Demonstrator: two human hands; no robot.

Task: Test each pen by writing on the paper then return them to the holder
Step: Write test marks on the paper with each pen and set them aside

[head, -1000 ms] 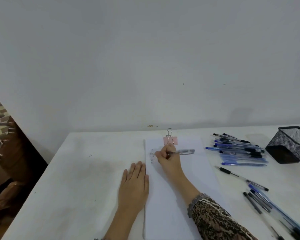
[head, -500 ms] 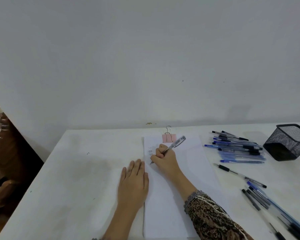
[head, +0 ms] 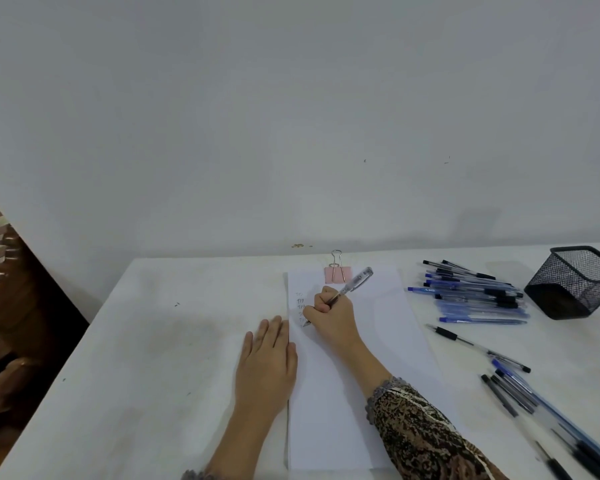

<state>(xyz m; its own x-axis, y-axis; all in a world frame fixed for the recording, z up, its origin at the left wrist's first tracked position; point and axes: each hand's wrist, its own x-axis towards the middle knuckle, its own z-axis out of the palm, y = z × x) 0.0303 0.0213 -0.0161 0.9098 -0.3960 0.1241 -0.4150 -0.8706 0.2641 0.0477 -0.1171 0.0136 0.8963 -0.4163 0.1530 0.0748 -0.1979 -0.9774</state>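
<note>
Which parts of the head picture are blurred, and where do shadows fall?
Head view: the loose blue and black pens at the lower right corner smear toward the edge; the black wire-mesh pen holder is sharp; a faint grey shadow lies on the white wall, left of the holder; soft light, no glare.
</note>
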